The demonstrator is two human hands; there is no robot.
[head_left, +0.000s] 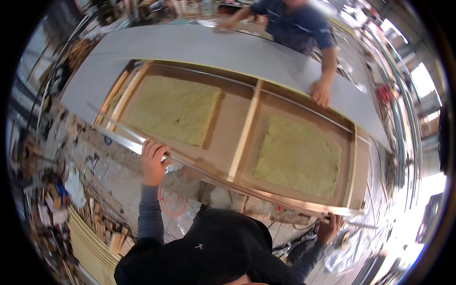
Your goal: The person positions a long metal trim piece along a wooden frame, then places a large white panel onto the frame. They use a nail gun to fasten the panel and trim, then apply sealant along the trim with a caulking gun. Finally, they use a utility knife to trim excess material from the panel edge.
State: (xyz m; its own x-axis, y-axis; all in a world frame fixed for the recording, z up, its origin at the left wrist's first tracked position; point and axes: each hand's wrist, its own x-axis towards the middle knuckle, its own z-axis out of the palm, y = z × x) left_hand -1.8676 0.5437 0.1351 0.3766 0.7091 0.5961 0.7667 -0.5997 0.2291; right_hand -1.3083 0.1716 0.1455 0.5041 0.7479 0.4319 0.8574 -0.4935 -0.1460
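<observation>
A long panel frame [247,130] of wooden crosspieces and metal rails lies in front of me. Two yellowish insulation slabs [175,109] [299,156] lie in its bays on a brown base. My left hand [154,161] is closed over the near long rail [204,172], left of its middle, fingers on top. A thin strip [118,124], blurred, runs leftward from beside that hand. Near the right corner, my right hand [330,228] is closed around the same rail, its fingers partly hidden.
A grey sheet [185,42] stretches along the far side. Behind it a co-worker [297,23] rests one hand [320,92] at the frame's far edge and another [224,24] on the sheet. Wood offcuts [107,221] lie at lower left; long metal profiles [408,128] run at right.
</observation>
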